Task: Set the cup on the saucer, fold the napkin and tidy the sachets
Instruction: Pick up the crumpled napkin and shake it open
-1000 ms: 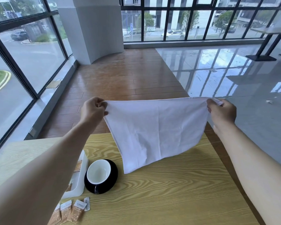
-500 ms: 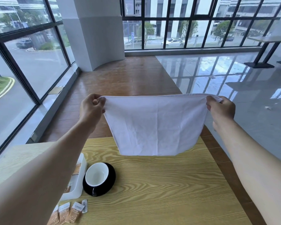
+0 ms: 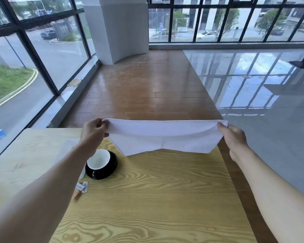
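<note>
Glazed corner room; wooden table (image 3: 147,199) under the hands. Left to right: sachets (image 3: 80,189) loose by the left forearm, partly hidden. White-lined cup (image 3: 98,159) seated on black saucer (image 3: 111,170). Left hand (image 3: 93,131) pinches one top corner of the white napkin (image 3: 162,137); right hand (image 3: 232,135) pinches the other. Cloth held above the table, lower edge sagging unevenly. Judged light, limp, non-fragile; grip at corners and keep the top edge taut to fold it squarely.

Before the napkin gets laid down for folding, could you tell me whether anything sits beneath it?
Nothing visible does: the white cloth napkin hangs over bare wooden table; the black saucer lies left of it.
</note>
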